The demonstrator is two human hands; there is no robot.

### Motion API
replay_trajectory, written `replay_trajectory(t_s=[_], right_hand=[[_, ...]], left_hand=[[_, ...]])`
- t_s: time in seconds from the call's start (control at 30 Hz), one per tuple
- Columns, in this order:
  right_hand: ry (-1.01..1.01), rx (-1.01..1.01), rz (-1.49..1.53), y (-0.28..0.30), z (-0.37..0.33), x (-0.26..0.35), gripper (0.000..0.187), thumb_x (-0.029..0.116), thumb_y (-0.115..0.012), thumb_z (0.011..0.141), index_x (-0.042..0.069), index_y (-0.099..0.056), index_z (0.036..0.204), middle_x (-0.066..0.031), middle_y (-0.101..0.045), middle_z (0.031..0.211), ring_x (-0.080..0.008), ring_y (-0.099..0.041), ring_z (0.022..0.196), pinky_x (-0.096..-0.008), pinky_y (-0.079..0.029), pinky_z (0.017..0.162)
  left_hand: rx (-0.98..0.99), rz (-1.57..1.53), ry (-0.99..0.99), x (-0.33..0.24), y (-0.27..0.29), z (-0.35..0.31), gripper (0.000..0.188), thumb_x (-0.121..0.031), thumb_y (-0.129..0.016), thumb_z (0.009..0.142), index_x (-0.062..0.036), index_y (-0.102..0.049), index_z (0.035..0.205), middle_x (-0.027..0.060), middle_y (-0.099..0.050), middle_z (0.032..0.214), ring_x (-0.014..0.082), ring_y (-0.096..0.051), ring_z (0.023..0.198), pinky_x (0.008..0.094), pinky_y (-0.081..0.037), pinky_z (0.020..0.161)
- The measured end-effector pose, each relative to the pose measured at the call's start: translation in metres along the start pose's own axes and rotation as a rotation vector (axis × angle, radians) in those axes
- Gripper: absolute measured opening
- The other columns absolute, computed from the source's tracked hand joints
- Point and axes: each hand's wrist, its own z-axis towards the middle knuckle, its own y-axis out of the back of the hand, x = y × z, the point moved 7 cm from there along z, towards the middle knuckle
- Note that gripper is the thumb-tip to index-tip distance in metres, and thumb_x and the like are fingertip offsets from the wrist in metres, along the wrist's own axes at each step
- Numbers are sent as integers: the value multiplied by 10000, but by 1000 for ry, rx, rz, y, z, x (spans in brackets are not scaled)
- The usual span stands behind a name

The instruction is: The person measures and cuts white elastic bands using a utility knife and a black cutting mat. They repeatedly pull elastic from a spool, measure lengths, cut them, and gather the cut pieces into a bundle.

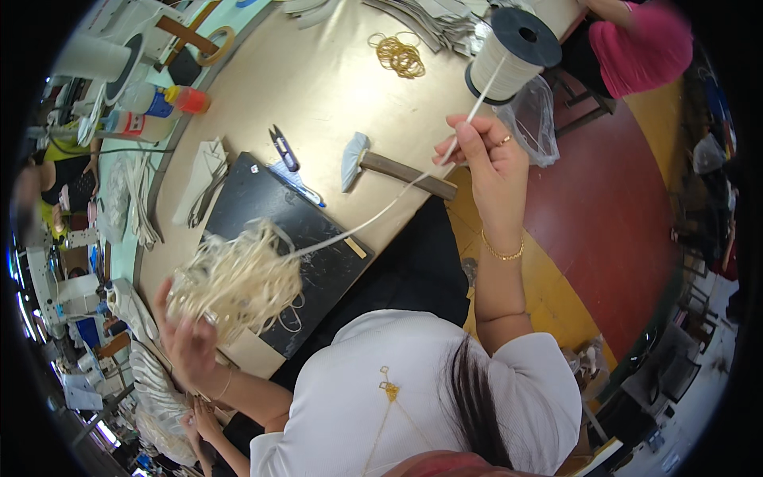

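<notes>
My right hand (489,155) pinches a thin white cord (373,217) between thumb and fingers. Beyond it the cord runs up to a big spool (502,71) with black flanges at the table's far right. The other way, it slopes down into a loose, tangled bundle of cream cord (242,278). That bundle is gripped from its lower left by my left hand (191,338), slightly blurred, with some fingers behind the strands. Beneath the bundle lies a black board (270,191). A hammer (405,172) with a wrapped head rests near my right hand.
Thread snips (284,149) and a blue pen (306,187) lie beside the board. Golden rubber bands (397,56) and grey strips (429,24) sit at the back. Bottles (147,125) stand at left. A clear plastic bag (532,119) hangs by the spool; another person (642,48) sits at far right.
</notes>
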Motion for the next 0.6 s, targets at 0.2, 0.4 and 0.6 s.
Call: replay_trajectory(t_s=[0.2, 0.4, 0.6], right_hand=[[58, 24, -395, -25, -23, 8, 185, 148, -531, 946, -15, -617, 932, -65, -632, 648, -106, -619, 557, -235, -485, 524], [448, 586, -565, -116, -105, 18, 75, 71, -561, 890, 31, -613, 925, -45, -606, 658, -157, -616, 515, -278, -494, 485], [708, 832, -786, -160, -160, 9, 142, 90, -616, 824, 23, -610, 949, -41, -590, 656, -182, -569, 526, -325, -461, 507]], left_hand=[[273, 22, 273, 60, -122, 61, 521, -148, -493, 939, -70, -285, 1410, 113, -606, 861, 112, -540, 563, 210, -452, 500], [655, 11, 539, 75, -235, 74, 454, -174, -455, 971, -91, -305, 1391, 160, -600, 1043, 205, -626, 835, 271, -498, 664], [739, 0, 490, 51, -248, 63, 486, -115, -487, 953, -118, -302, 1402, 11, -504, 690, 29, -234, 420, 183, -177, 373]])
